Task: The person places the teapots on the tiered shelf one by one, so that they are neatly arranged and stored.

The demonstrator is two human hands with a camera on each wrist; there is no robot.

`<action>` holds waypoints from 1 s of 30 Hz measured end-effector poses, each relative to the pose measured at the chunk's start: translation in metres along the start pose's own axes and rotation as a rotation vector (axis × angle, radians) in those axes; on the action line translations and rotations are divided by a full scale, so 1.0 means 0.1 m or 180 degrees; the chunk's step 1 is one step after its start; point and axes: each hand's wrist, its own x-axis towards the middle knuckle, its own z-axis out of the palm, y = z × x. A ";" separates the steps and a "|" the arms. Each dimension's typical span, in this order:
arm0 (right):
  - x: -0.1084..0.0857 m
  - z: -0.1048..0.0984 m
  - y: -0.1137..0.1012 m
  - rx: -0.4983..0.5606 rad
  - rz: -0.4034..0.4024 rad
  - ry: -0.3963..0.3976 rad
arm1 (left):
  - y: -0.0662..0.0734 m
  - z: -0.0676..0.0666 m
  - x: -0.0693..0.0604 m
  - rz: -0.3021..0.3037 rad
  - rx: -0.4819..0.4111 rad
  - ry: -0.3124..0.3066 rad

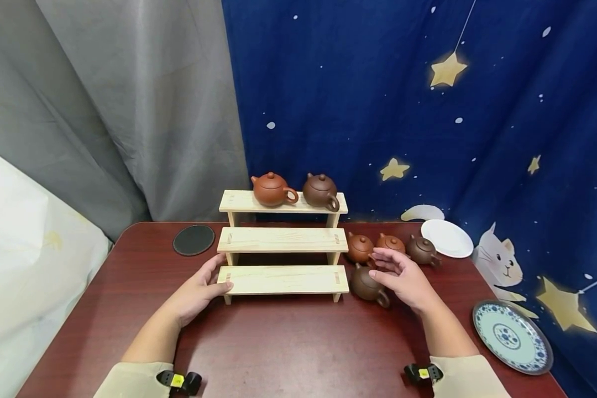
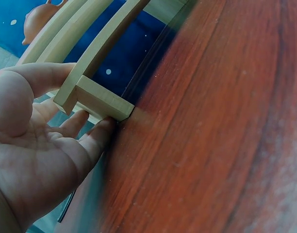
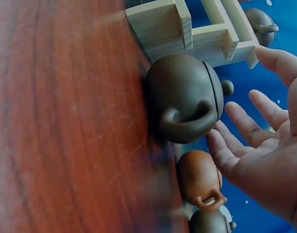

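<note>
A three-step wooden display stand [image 1: 282, 279] stands on the table. My left hand [image 1: 201, 291] grips the left end of its lowest step, thumb on the board and fingers at the side support [image 2: 102, 97]. Over the table to the right of the stand, my right hand [image 1: 403, 279] has its fingers spread and holds nothing. Nearest to it is a dark brown teapot [image 1: 365, 284], its handle [image 3: 187, 128] towards me. Two reddish-brown teapots, one left [image 1: 360, 249] and one partly hidden [image 1: 391, 242], sit behind, beside another dark brown teapot [image 1: 422, 250].
On the top step rest an orange-brown teapot [image 1: 271, 190] and a dark brown teapot [image 1: 320, 190]. A black round mat [image 1: 194, 240] lies left of the stand. At the right are a white plate [image 1: 446, 239] and a blue-patterned plate [image 1: 512, 337]. Curtains [image 1: 338, 110] hang behind.
</note>
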 end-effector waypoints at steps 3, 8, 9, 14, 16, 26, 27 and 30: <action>-0.02 -0.01 0.05 -0.0039 0.0043 -0.0012 | 0.00 0.00 0.00 0.0002 -0.0004 0.0006; -0.06 -0.02 0.14 -0.0117 0.0161 -0.0098 | 0.01 0.00 0.00 -0.0005 -0.0001 0.0009; -0.07 -0.03 0.16 -0.0147 0.0180 -0.0111 | 0.01 0.00 0.00 -0.0007 0.0004 0.0009; -0.09 -0.03 0.23 -0.0242 0.0293 -0.0146 | 0.00 0.00 0.00 -0.0016 0.0021 0.0018; -0.09 -0.03 0.24 -0.0226 0.0352 -0.0176 | -0.01 -0.01 0.00 -0.0018 0.0021 0.0013; -0.10 0.00 0.25 -0.0166 0.0527 -0.0294 | -0.02 -0.01 0.01 0.0026 0.0007 -0.0008; -0.10 0.00 0.25 -0.0179 0.0530 -0.0294 | -0.01 -0.01 0.01 0.0026 0.0005 -0.0008; -0.09 0.01 0.25 -0.0194 0.0531 -0.0300 | -0.01 0.00 0.00 0.0015 0.0003 -0.0001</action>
